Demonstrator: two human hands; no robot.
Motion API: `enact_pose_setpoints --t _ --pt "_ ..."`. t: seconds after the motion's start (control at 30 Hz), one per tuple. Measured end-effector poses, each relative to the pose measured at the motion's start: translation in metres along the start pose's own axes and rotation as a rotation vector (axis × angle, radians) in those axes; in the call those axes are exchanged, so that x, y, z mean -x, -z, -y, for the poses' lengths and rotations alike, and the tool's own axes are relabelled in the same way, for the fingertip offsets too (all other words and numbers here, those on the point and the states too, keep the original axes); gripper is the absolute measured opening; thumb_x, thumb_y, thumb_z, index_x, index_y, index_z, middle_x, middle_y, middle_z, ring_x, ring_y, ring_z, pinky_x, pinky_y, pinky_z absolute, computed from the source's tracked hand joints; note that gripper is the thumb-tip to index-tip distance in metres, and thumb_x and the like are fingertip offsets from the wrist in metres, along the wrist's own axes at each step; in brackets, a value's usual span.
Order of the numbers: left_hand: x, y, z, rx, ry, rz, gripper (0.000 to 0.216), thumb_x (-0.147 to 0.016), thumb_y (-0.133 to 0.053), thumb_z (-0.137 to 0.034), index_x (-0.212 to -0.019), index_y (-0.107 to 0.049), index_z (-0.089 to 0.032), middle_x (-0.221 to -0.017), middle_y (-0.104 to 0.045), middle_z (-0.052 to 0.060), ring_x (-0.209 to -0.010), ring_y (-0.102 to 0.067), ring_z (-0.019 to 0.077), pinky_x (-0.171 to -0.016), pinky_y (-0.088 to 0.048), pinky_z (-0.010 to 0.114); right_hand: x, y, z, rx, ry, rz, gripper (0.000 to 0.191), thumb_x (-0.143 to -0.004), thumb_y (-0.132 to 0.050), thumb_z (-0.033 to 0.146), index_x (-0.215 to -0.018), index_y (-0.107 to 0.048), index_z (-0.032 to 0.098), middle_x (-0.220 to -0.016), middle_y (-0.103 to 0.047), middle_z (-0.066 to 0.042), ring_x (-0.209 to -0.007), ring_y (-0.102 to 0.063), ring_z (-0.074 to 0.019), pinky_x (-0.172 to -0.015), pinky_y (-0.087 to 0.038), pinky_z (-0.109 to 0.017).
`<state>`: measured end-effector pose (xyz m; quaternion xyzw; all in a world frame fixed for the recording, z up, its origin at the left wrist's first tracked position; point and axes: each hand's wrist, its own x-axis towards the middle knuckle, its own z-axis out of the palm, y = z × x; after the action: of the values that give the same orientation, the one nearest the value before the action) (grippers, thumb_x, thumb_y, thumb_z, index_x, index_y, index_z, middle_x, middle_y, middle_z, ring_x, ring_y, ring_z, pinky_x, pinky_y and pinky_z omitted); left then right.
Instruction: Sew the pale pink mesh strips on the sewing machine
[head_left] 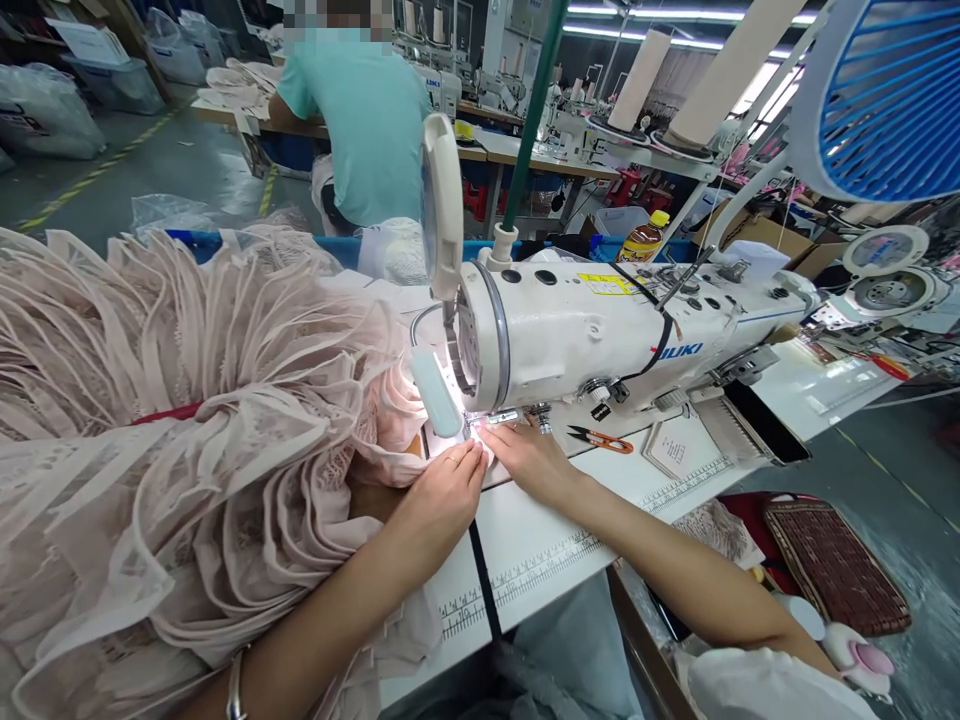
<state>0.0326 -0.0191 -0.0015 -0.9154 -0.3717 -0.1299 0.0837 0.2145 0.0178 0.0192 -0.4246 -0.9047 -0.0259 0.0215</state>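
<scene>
A white Juki sewing machine (600,325) stands on the white table (540,545). A big heap of pale pink ruffled lace fabric (187,420) fills the left side and runs up to the needle area. My left hand (442,490) lies on the fabric's edge just left of the presser foot, fingers together and pressing down. My right hand (529,455) rests flat on the table right of the needle, fingertips touching the fabric edge under the bright lamp. The needle itself is lost in the glare.
Orange thread snips (600,438) lie on the table right of my right hand. A person in a teal shirt (367,120) sits at a bench behind. A blue fan (885,90) hangs at top right. A woven seat (836,565) stands at lower right.
</scene>
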Motion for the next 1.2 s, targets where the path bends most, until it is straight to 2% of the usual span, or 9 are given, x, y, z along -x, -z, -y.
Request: enact_pose_setpoints --t 0.13,0.3,0.4,0.63,0.9,1.07,1.2 --pt "0.0 -0.004 -0.002 -0.031 0.023 -0.034 0.044 -0.089 -0.032 0.001 -0.126 -0.056 -0.002 -0.127 -0.065 0.018 -0.125 -0.058 0.0268 -0.106 -0.044 0.041 0.001 -0.004 -0.002 -0.026 -0.04 -0.007 0.042 -0.096 -0.036 0.006 -0.126 -0.061 0.019 -0.108 -0.071 -0.007 -0.092 -0.063 -0.0212 -0.082 -0.05 -0.033" --pt "0.0 -0.008 -0.004 -0.039 0.021 -0.066 0.043 -0.092 -0.031 -0.001 -0.128 -0.054 -0.003 -0.127 -0.065 0.02 -0.125 -0.058 0.0265 -0.104 -0.047 0.043 0.002 -0.01 -0.003 -0.057 -0.063 -0.014 0.05 -0.092 -0.033 0.003 -0.133 -0.057 0.019 -0.116 -0.068 -0.008 -0.092 -0.062 -0.0209 -0.075 -0.049 -0.032" --pt "0.001 -0.013 -0.003 -0.049 0.027 -0.12 0.043 -0.092 -0.03 -0.001 -0.128 -0.054 -0.002 -0.125 -0.066 0.02 -0.122 -0.06 0.0272 -0.102 -0.049 0.044 0.001 -0.013 -0.003 -0.079 -0.079 -0.027 0.053 -0.09 -0.034 0.002 -0.133 -0.057 0.022 -0.113 -0.069 -0.006 -0.094 -0.061 -0.021 -0.076 -0.049 -0.031" --pt "0.002 -0.02 -0.003 -0.039 0.058 -0.152 0.043 -0.093 -0.028 -0.003 -0.129 -0.052 -0.003 -0.127 -0.064 0.021 -0.124 -0.059 0.0276 -0.103 -0.048 0.045 -0.001 -0.007 -0.001 -0.077 -0.103 0.022 0.048 -0.092 -0.036 0.002 -0.129 -0.058 0.021 -0.11 -0.069 -0.01 -0.086 -0.062 -0.0212 -0.072 -0.046 -0.032" --pt "0.001 -0.014 0.003 -0.047 0.014 -0.178 0.042 -0.093 -0.027 -0.002 -0.124 -0.055 -0.001 -0.124 -0.066 0.02 -0.12 -0.061 0.0278 -0.102 -0.047 0.043 -0.004 -0.001 0.001 -0.119 -0.12 0.037 0.049 -0.093 -0.035 0.003 -0.128 -0.06 0.025 -0.103 -0.07 -0.008 -0.094 -0.061 -0.0233 -0.078 -0.046 -0.035" --pt "0.001 -0.014 0.004 -0.03 0.044 -0.192 0.042 -0.093 -0.028 -0.003 -0.124 -0.056 0.0 -0.123 -0.066 0.022 -0.119 -0.061 0.0291 -0.101 -0.047 0.045 -0.004 -0.003 0.0 -0.137 -0.136 0.031 0.052 -0.093 -0.034 0.004 -0.132 -0.059 0.026 -0.105 -0.07 -0.009 -0.095 -0.06 -0.0242 -0.085 -0.045 -0.039" --pt "0.0 -0.015 0.004 -0.011 0.052 -0.173 0.042 -0.092 -0.03 -0.003 -0.124 -0.057 -0.001 -0.122 -0.067 0.021 -0.117 -0.061 0.029 -0.099 -0.048 0.043 -0.005 -0.003 0.001 -0.126 -0.145 0.043 0.043 -0.096 -0.037 0.009 -0.128 -0.061 0.025 -0.1 -0.07 -0.009 -0.092 -0.06 -0.0244 -0.082 -0.045 -0.037"
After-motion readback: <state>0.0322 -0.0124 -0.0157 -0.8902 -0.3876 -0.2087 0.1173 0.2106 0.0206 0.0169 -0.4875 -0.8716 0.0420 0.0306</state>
